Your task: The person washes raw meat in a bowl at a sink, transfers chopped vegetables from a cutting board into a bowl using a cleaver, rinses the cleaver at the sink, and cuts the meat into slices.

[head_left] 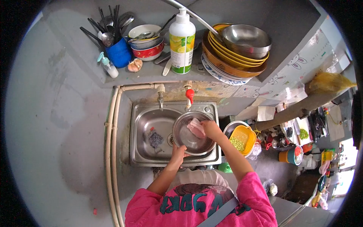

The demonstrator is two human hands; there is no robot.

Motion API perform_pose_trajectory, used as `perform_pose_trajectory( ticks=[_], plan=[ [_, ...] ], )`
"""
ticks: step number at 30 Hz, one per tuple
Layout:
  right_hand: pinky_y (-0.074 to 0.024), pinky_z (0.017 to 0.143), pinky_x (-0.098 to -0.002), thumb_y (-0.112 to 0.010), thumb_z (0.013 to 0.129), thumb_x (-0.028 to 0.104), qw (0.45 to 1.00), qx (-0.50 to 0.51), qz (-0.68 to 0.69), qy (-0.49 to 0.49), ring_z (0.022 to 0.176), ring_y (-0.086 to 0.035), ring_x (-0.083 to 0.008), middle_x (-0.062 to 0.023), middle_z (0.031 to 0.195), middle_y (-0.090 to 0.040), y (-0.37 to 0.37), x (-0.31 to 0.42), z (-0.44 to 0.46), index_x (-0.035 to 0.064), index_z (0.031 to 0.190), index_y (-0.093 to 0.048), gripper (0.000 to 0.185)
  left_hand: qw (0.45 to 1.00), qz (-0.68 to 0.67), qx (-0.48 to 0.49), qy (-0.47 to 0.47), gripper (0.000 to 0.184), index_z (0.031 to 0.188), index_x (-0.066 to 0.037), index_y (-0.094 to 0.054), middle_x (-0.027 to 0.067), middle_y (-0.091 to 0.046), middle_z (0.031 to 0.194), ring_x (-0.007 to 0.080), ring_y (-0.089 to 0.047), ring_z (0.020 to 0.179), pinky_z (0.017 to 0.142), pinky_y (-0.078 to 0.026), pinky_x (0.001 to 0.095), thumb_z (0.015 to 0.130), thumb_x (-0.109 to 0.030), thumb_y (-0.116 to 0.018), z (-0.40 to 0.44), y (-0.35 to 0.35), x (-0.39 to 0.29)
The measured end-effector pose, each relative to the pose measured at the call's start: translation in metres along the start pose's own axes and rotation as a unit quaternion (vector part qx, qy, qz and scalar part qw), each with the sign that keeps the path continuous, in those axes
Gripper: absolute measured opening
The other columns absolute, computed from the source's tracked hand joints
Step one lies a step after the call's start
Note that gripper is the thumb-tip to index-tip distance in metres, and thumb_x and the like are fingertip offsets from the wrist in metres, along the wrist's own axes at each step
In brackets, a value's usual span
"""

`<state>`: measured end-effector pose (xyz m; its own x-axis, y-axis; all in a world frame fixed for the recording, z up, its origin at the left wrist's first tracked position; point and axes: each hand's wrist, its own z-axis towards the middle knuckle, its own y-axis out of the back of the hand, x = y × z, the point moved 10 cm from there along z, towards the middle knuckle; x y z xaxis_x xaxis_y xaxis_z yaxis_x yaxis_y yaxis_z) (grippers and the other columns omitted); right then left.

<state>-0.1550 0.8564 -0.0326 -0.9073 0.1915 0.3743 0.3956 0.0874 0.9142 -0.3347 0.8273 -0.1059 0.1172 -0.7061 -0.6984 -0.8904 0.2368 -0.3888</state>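
Note:
A steel bowl (185, 142) is held over the right part of the metal sink (137, 113). My left hand (179, 154) grips the bowl's lower left rim. Inside the bowl, near its upper right side, my right hand (211, 130) holds a pale pink piece of meat (196, 128). A dark scouring pad (155, 139) lies in the sink basin, left of the bowl. The tap with the red handle (190, 95) is just above the bowl.
Behind the sink, a ledge (151, 75) carries a pump bottle (182, 45), stacked plates and bowls (234, 68), a blue utensil holder (119, 53) and garlic (135, 65). A yellow basket (247, 138) with chopped greens stands right of the sink. Pipes (110, 151) run down the left.

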Motion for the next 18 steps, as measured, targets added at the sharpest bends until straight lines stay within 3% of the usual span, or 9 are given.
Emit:
perform_pose_trajectory(
  ticks=[1, 4, 7, 10, 13, 18],
  plan=[
    [-0.0491, 0.073, -0.0377, -0.056, 0.077, 0.018, 0.999, 0.009, 0.031, -0.017, 0.084, -0.061, -0.0306, -0.0183, 0.088, -0.062, -0.004, -0.004, 0.0, 0.0078, 0.112, -0.058, 0.037, 1.0, -0.005, 0.007, -0.003, 0.068, 0.131, -0.016, -0.023, 0.0125, -0.044, 0.115, 0.0283, -0.055, 0.093, 0.061, -0.056, 0.0399, 0.069, 0.001, -0.045, -0.001, 0.0, 0.0],
    [-0.0486, 0.075, -0.0397, -0.06, 0.076, 0.022, 0.983, 0.006, -0.151, 0.102, 0.093, -0.059, -0.031, -0.0174, 0.102, -0.057, -0.017, 0.033, -0.01, 0.0048, 0.12, -0.048, 0.048, 1.0, 0.002, 0.002, -0.007, 0.072, 0.133, -0.018, -0.021, 0.0121, -0.044, 0.117, 0.029, -0.054, 0.096, 0.062, -0.056, 0.0408, 0.068, 0.0, -0.046, 0.001, 0.004, 0.005],
    [-0.0447, 0.083, -0.0397, -0.071, 0.064, 0.034, 0.995, -0.074, -0.039, -0.059, 0.099, -0.053, -0.0356, -0.0168, 0.099, -0.056, -0.008, 0.026, -0.011, -0.0005, 0.098, -0.054, 0.051, 1.0, 0.009, -0.002, -0.002, 0.072, 0.133, -0.019, -0.022, 0.0124, -0.043, 0.119, 0.0296, -0.054, 0.097, 0.063, -0.056, 0.0415, 0.069, 0.001, -0.046, 0.002, 0.005, 0.008],
    [-0.047, 0.081, -0.0391, -0.071, 0.062, 0.033, 0.995, -0.053, -0.07, -0.053, 0.094, -0.057, -0.035, -0.0178, 0.095, -0.058, -0.003, 0.036, -0.013, -0.0007, 0.102, -0.052, 0.056, 1.0, 0.005, -0.001, 0.001, 0.071, 0.133, -0.019, -0.022, 0.0124, -0.043, 0.118, 0.0296, -0.053, 0.097, 0.063, -0.056, 0.0429, 0.069, 0.001, -0.046, 0.0, 0.003, 0.004],
    [-0.0481, 0.077, -0.0416, -0.073, 0.059, 0.033, 0.988, 0.077, 0.035, -0.131, 0.09, -0.06, -0.034, -0.0216, 0.097, -0.06, -0.022, 0.018, -0.009, -0.0017, 0.106, -0.051, 0.062, 1.0, -0.007, -0.002, -0.01, 0.067, 0.131, -0.016, -0.024, 0.0121, -0.043, 0.117, 0.0296, -0.053, 0.098, 0.064, -0.056, 0.0443, 0.07, 0.001, -0.046, -0.002, 0.005, 0.0],
    [-0.0493, 0.073, -0.0395, -0.073, 0.057, 0.028, 0.987, -0.05, 0.112, -0.1, 0.082, -0.062, -0.0338, -0.0226, 0.084, -0.062, 0.028, 0.029, -0.017, 0.0002, 0.094, -0.058, 0.049, 1.0, 0.015, -0.016, -0.017, 0.058, 0.125, -0.01, -0.028, 0.014, -0.044, 0.115, 0.0301, -0.055, 0.096, 0.063, -0.057, 0.0458, 0.071, 0.001, -0.048, 0.02, 0.024, 0.0]
  ],
)
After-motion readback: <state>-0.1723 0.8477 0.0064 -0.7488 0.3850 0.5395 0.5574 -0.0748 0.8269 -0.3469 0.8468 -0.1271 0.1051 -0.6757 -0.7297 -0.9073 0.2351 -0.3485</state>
